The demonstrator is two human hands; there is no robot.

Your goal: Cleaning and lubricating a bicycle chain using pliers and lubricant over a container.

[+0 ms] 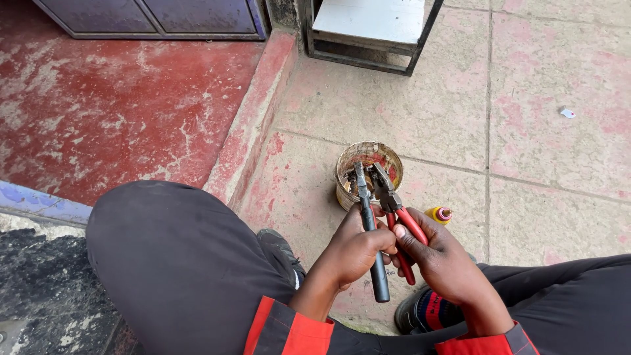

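Together, left hand (355, 253) fingers wrap the black tool (369, 230); right hand (444, 260) grips red pliers (397, 217).

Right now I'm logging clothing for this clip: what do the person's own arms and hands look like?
Both hands are bare: left hand, right hand. No gloves, rings or watch show. Each wrist ends in a red fabric cuff with a dark band, left cuff, right cuff.

I see even, diffuse daylight across the scene; no hard shadows, only soft shade beneath the hands and knees (deepest at the lower left corner); no glare on the pale paving; focus is sharp at centre; straight lines bow slightly toward the edges, as with a wide lens.
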